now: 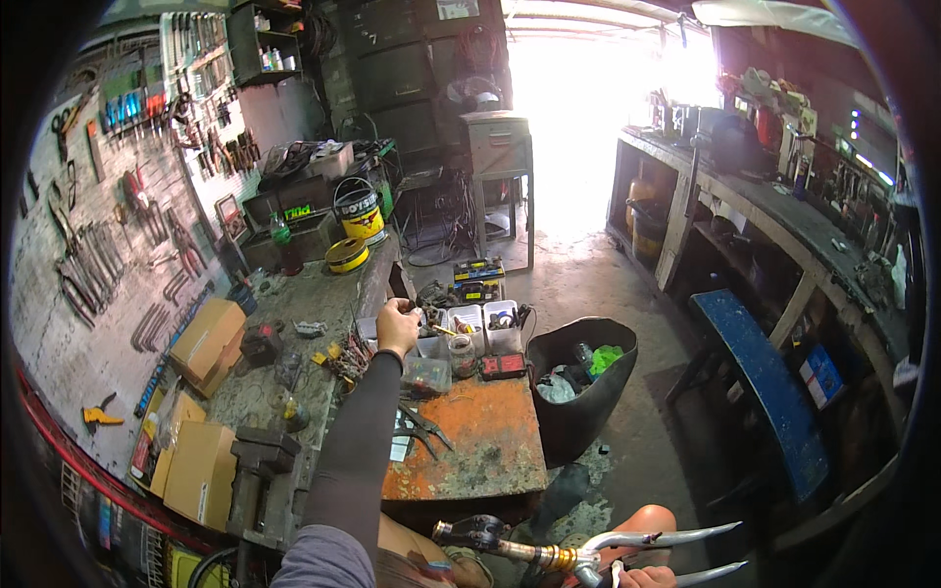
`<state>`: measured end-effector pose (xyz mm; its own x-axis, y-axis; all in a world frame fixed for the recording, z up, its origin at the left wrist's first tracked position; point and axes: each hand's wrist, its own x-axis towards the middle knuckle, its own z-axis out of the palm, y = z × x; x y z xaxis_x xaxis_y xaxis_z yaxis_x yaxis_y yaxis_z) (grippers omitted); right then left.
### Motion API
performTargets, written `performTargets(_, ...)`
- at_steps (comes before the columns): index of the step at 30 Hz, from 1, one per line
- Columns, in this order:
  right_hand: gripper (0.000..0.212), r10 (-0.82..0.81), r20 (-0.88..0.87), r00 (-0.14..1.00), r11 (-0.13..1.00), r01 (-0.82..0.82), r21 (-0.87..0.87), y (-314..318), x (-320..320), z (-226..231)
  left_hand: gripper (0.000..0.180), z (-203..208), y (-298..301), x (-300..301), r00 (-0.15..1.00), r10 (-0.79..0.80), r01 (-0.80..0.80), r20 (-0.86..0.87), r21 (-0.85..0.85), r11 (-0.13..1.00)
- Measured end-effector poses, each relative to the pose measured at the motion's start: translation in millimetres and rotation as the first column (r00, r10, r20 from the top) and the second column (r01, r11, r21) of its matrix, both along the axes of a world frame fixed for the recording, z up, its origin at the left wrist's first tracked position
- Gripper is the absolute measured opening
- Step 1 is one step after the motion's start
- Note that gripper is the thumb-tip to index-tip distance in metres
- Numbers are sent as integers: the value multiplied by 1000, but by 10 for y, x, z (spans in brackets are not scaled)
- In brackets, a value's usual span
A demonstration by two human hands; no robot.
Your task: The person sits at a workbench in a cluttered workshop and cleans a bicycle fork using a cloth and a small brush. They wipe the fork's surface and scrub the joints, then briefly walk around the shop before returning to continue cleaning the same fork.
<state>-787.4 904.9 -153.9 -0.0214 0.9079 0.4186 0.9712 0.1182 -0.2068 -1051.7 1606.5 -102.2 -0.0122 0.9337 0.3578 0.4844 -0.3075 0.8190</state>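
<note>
My left hand [397, 327] reaches out over the far end of the orange workbench, beside small white bins [465, 321] of tools and parts. Its fingers are curled together at the tips, and what they may hold is too small to make out. Low in the view, a bicycle fork [559, 557] with two silver legs lies across my lap, a black stem-like piece at its left end. Closed around the fork near its crown is my right hand [647, 576], partly cut off by the lower edge, with a bit of white material next to it.
Pliers [423, 427] lie on the orange workbench [490, 431], near a glass jar [462, 355] and a red-black box [502, 366]. A black bin [578, 402] stands to its right. Cardboard boxes [201, 475] and a vise [263, 480] sit left. A blue bench [765, 392] is at right.
</note>
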Motion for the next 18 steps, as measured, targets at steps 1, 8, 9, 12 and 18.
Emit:
performTargets(1, 40, 4, 3, 1000, 1000, -4, 3, 8, -4, 32, 39, -46, 104, 77, 1000, -22, 22, -15, -7, 1000)
performTargets(8, 51, 17, 2, 1000, 996, -17, -83, 137, 10, 69, 41, -359, -12, -293, 989, -76, 80, -125, 28, 996)
performTargets(9, 50, 1, -3, 1000, 995, -1, -97, 92, 12, 49, 38, -335, -289, -237, 960, -159, 186, -229, 102, 977)
performTargets(12, 45, 33, 0, 999, 996, -33, -83, 66, 38, 23, 52, -248, -1050, -671, 446, -596, 720, -668, -128, 682)
performTargets(18, 44, 69, 26, 997, 997, -68, -43, 65, 45, -58, 86, -423, -1529, -1177, 26, -348, 522, -937, -284, 804)
